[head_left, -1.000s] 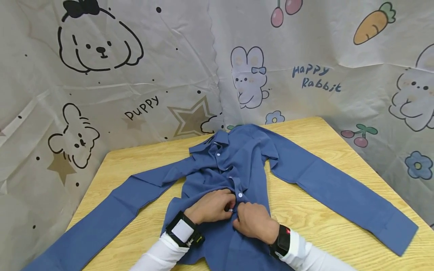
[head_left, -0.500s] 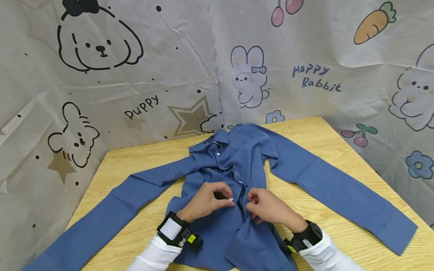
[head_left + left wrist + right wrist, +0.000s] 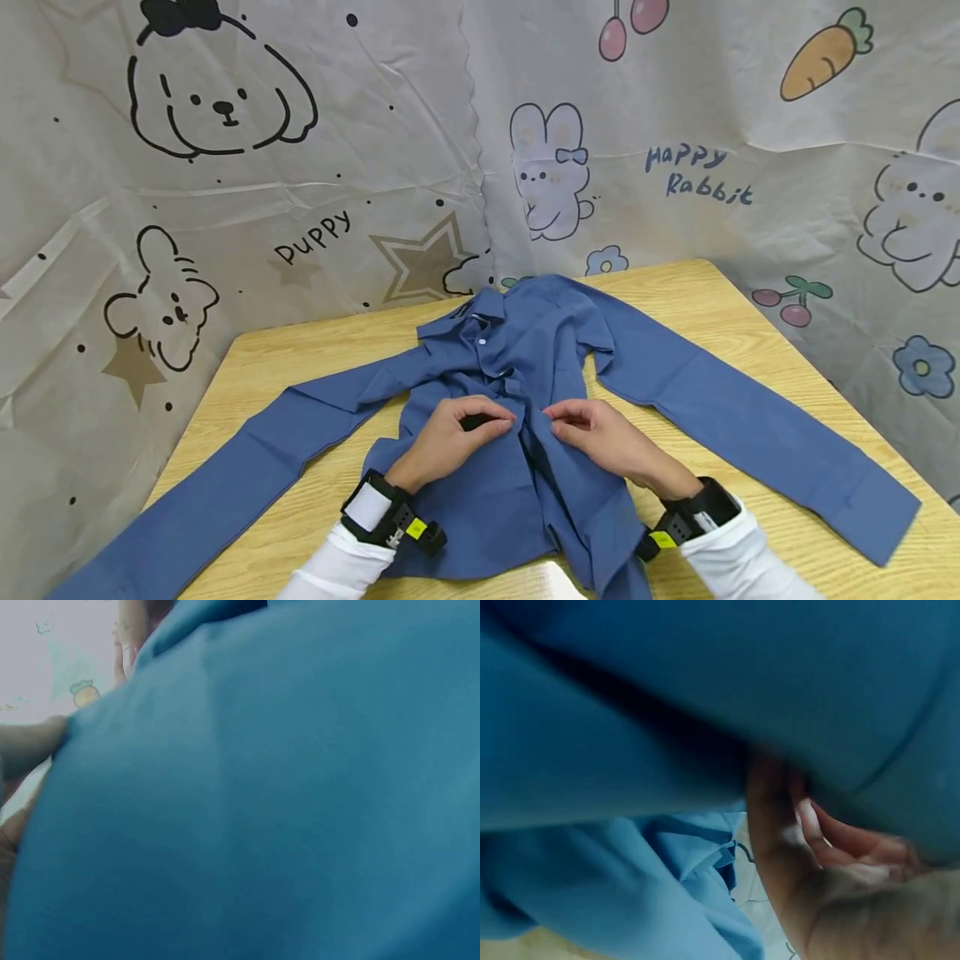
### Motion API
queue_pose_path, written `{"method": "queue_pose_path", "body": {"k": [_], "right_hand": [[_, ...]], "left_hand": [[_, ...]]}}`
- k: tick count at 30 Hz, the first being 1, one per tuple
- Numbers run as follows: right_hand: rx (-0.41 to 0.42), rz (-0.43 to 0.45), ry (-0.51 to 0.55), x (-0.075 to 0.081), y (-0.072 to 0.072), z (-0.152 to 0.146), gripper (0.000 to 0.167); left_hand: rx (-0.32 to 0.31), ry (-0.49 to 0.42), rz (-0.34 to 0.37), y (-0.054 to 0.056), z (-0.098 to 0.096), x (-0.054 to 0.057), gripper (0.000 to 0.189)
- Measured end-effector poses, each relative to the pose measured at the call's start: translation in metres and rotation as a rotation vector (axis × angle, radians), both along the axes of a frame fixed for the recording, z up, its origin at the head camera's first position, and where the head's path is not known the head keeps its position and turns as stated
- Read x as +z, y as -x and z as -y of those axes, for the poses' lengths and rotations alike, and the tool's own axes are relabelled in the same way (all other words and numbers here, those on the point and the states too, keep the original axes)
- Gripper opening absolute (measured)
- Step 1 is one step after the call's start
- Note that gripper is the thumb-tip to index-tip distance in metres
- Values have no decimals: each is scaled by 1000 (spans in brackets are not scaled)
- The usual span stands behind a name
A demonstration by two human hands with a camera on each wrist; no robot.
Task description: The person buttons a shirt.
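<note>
A blue long-sleeved shirt (image 3: 480,517) lies front up, collar away from me and sleeves spread to both sides. My left hand (image 3: 453,442) pinches one front edge between thumb and index finger. Just to the right, my right hand (image 3: 611,442) pinches the other edge. Between the hands the lower front parts in a dark gap running towards the hem. Near the collar a white button (image 3: 482,342) shows. In the left wrist view, cloth hides most of the left hand. In the right wrist view, fingertips of the right hand (image 3: 802,877) disappear behind a fold.
The shirt rests on a light wood-grain table (image 3: 675,467). A white curtain (image 3: 420,100) with cartoon drawings hangs behind and beside it. The right sleeve (image 3: 750,408) reaches towards the table's right edge; the left sleeve (image 3: 247,467) runs to the lower left.
Both hands have moved up the shirt front, and the right hand has also shifted right. The lower front edges have come apart. A white button seen by the hands earlier is now hidden.
</note>
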State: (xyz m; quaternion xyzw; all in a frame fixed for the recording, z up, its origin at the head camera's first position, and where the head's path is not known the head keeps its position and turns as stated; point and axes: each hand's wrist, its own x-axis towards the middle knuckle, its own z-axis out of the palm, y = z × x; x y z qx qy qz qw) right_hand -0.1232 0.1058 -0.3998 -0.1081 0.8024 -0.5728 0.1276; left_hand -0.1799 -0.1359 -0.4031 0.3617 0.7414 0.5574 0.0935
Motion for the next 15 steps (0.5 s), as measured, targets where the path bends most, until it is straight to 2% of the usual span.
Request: {"method": "queue_pose_path", "body": {"k": [3, 5, 8, 11, 15], "right_hand": [[61, 12, 24, 2, 2, -2, 39], [65, 23, 66, 4, 2, -2, 41], [-16, 23, 133, 5, 4, 2, 39], [-88, -15, 158, 5, 5, 6, 33], [-98, -105, 126, 4, 5, 10, 27]], "left_hand": [[12, 8, -17, 3, -3, -7, 27], [4, 14, -71, 1, -5, -6, 33], [-24, 34, -189, -3, -10, -3, 39], [-48, 62, -296, -5, -16, -1, 43], [-24, 119, -367, -6, -20, 0, 47]]}}
